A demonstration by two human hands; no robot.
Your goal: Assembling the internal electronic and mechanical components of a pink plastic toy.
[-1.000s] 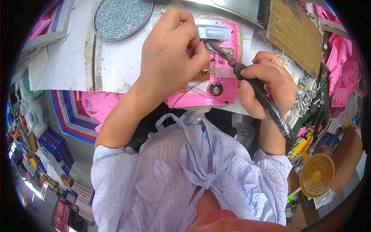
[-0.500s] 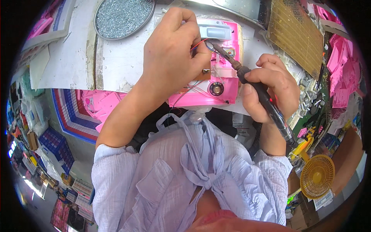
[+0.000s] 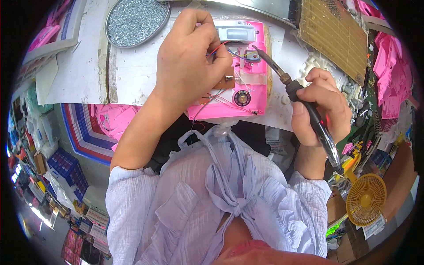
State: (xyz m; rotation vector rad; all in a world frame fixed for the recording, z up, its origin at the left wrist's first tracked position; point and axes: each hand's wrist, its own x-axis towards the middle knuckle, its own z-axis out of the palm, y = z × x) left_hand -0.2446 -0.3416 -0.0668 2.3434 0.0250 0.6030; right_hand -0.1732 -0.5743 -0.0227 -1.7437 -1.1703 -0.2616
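My left hand (image 3: 187,62) is closed in a pinch over the left part of a pink plastic housing (image 3: 260,95). A red wire (image 3: 219,47) runs out from its fingertips, which are partly hidden. In my right hand (image 3: 329,108) is a black-handled soldering iron (image 3: 279,70), gripped like a pen. Its tip points at the upper right of the housing, near thin wires and a small blue-grey part (image 3: 252,55). A grey-white plastic piece (image 3: 236,34) lies along the housing's far end. Below my left fingers sit a brown circuit board (image 3: 227,82) and a round speaker (image 3: 242,98).
At the far left stands a round tray (image 3: 138,22) full of small screws. A brown board (image 3: 333,37) lies at the far right, beside white plastic parts (image 3: 316,64). Pink parts fill a striped basket (image 3: 84,137) on the left. A yellow fan (image 3: 365,199) stands lower right.
My right hand has drawn the soldering iron right, so its tip has moved away from the wires by my left fingertips. My left hand and the housing have shifted slightly left in view.
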